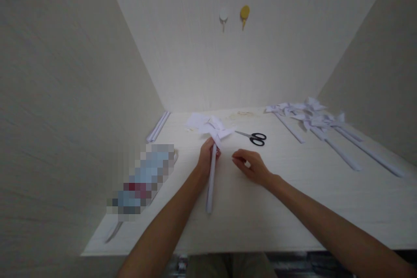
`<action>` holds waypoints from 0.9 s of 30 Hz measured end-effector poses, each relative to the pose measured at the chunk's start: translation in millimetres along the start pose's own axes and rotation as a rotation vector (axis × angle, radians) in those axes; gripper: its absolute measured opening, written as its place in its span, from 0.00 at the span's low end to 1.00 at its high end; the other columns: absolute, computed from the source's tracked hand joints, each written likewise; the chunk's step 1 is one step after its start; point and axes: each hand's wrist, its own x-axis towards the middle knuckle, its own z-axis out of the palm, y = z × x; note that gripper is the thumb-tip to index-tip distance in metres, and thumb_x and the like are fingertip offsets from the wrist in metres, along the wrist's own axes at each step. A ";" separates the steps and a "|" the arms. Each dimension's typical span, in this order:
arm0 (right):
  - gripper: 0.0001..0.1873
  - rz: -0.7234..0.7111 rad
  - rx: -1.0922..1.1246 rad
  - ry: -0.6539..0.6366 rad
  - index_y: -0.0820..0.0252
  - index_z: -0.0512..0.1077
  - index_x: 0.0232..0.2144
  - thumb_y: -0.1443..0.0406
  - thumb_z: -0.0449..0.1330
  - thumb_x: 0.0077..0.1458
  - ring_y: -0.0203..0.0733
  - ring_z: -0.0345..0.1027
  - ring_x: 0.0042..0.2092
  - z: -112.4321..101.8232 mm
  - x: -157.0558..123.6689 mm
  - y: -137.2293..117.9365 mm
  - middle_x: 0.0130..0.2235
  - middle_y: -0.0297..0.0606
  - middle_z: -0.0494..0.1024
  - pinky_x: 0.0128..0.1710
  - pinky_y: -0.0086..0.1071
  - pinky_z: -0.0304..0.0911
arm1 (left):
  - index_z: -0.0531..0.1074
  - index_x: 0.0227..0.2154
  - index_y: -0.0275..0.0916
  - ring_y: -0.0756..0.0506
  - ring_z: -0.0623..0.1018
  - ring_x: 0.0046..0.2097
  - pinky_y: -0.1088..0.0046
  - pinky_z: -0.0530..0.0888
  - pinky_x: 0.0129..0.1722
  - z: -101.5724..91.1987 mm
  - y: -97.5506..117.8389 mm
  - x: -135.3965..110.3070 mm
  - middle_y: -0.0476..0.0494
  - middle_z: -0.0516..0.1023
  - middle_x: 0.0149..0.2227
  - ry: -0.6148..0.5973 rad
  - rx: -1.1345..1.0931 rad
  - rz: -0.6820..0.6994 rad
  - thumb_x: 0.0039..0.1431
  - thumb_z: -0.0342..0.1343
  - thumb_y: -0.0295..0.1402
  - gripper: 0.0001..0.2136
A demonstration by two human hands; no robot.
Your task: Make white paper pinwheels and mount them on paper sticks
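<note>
left hand holds a white paper pinwheel.

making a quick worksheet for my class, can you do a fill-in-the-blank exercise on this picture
The person's ____ hand holds a rolled paper stick.
The scissors are ____-handled.
The right-hand wall hook is coloured ____.
In the picture, the group of paper pinwheels lies to the ____ of the scissors.

Missing words: left; black; yellow; right

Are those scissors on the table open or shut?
They look shut: the scissors' blades show as one narrow strip, and the black finger loops sit close together.
</note>
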 end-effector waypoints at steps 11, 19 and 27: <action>0.20 -0.122 0.134 -0.511 0.61 0.65 0.49 0.60 0.48 0.57 0.35 0.64 0.30 8.9 -0.3 -27.9 0.31 0.39 0.74 0.33 0.27 0.60 | 0.62 0.23 0.35 0.60 0.60 0.16 0.88 0.59 0.14 -2.7 1.4 5.1 0.56 0.61 0.16 0.006 -0.300 0.002 0.49 0.54 0.29 0.06; 0.16 -0.046 0.102 -0.427 0.63 0.69 0.44 0.63 0.50 0.56 0.36 0.66 0.32 10.6 -1.8 -25.2 0.33 0.41 0.75 0.34 0.28 0.61 | 0.67 0.24 0.34 0.59 0.62 0.17 0.86 0.60 0.16 0.3 0.2 -0.4 0.54 0.64 0.17 -0.041 -0.157 -0.013 0.46 0.57 0.33 0.07; 0.13 0.052 0.065 -0.248 0.60 0.71 0.39 0.64 0.50 0.55 0.32 0.62 0.25 12.5 -2.7 -18.6 0.30 0.37 0.74 0.27 0.26 0.59 | 0.68 0.21 0.33 0.57 0.66 0.18 0.83 0.61 0.17 0.5 -3.7 -4.9 0.53 0.66 0.17 -0.176 -0.039 -0.011 0.39 0.61 0.36 0.11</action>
